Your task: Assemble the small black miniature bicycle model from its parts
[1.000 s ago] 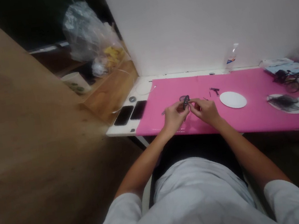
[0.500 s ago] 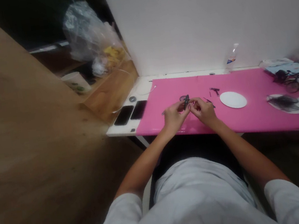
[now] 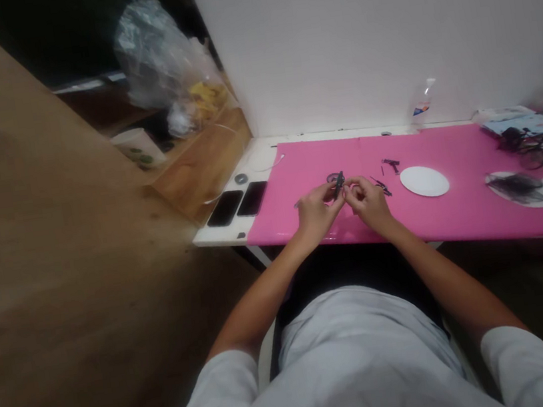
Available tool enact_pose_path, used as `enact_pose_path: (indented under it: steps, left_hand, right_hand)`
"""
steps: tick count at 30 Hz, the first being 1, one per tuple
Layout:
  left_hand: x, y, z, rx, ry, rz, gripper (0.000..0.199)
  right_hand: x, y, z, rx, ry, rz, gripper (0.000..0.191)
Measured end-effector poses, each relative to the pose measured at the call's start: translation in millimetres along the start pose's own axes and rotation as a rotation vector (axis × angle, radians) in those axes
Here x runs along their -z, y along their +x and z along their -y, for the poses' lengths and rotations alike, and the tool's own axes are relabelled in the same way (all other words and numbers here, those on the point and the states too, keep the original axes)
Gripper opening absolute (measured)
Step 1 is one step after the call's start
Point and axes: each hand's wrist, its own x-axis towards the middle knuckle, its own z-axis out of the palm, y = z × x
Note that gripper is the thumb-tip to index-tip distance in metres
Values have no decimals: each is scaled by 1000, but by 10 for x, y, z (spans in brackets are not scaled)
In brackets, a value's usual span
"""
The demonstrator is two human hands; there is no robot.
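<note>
Over the pink mat (image 3: pixel 305 158), my left hand (image 3: pixel 316 212) pinches a small dark part (image 3: pixel 338 184) that stands nearly upright. My right hand (image 3: pixel 368 202) meets it from the right, its fingers bent together at the part's lower right side; whatever lies between those fingertips is too small to make out. Just behind the part, a dark ring-shaped piece (image 3: pixel 331 178) lies on the mat. Dark thin pieces (image 3: pixel 382 186) lie right beside my right hand, and another dark piece (image 3: pixel 391 163) is farther back.
A white plate (image 3: pixel 424 181) lies right of my hands. Two plates with dark pieces (image 3: pixel 519 189) are farther right, below bags and papers (image 3: pixel 528 123). Two phones (image 3: pixel 252 199) lie at the left. A clear bottle (image 3: pixel 423 104) stands by the wall.
My right hand has shifted very slightly, and more of the thin dark pieces beside it shows. The dark part stays in my left hand.
</note>
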Motion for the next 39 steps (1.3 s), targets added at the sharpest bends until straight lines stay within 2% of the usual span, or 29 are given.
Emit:
enact_pose_path:
  steps: [3, 8, 13, 23, 31, 39]
  left_hand:
    - [-4, -6, 29, -30, 54, -19, 23]
    - [-10, 2, 52, -45, 124, -18, 23]
    - [-5, 8, 5, -68, 195, -11, 28]
    - [7, -3, 3, -116, 185, -22, 30]
    - [37, -25, -82, -140, 312, -19, 35]
    - [77, -44, -174, -160, 280, 10, 43]
  right_hand:
    - [-18, -3, 61, -63, 97, 4, 17]
    - [-24, -2, 69, -45, 83, -13, 20]
    - [-6, 11, 15, 49, -10, -73, 19]
    - [35, 14, -7, 247, -252, -132, 17]
    - [76, 8, 112, 251, -212, -147, 18]
    - [128, 14, 207, 222, -197, -119, 22]
